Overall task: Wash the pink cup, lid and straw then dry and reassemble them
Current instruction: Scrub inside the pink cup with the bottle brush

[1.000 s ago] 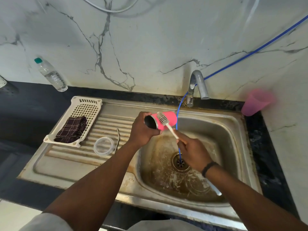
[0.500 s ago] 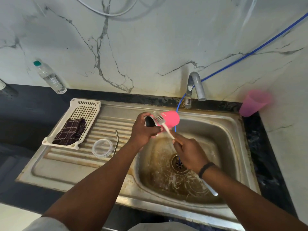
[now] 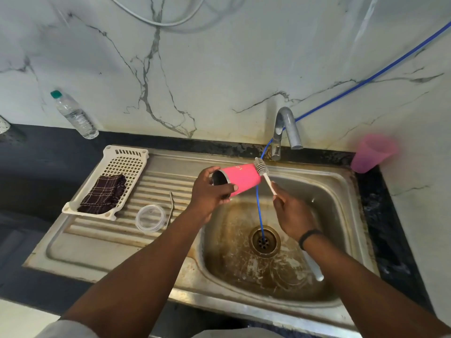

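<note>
We hold the cup (image 3: 238,179) on its side over the sink (image 3: 336,181). Our left hand (image 3: 210,193) wraps round its open end, thumb on the pink wall. Our right hand (image 3: 291,212) grips the handle of the brush (image 3: 264,175), and the bristles touch the cup's far end, by its base. No water seems to run from the tap (image 3: 285,130).

To scrub well, we should turn the cup bit by bit, so the brush rubs every side. We should push softly and keep a firm hold, since a wet cup may slip. The inside likely needs the brush too.

The lid (image 3: 150,218) and the straw (image 3: 170,208) lie on the drainboard, just beside each other. The cloth (image 3: 103,196) sits in the tray (image 3: 127,157).
</note>
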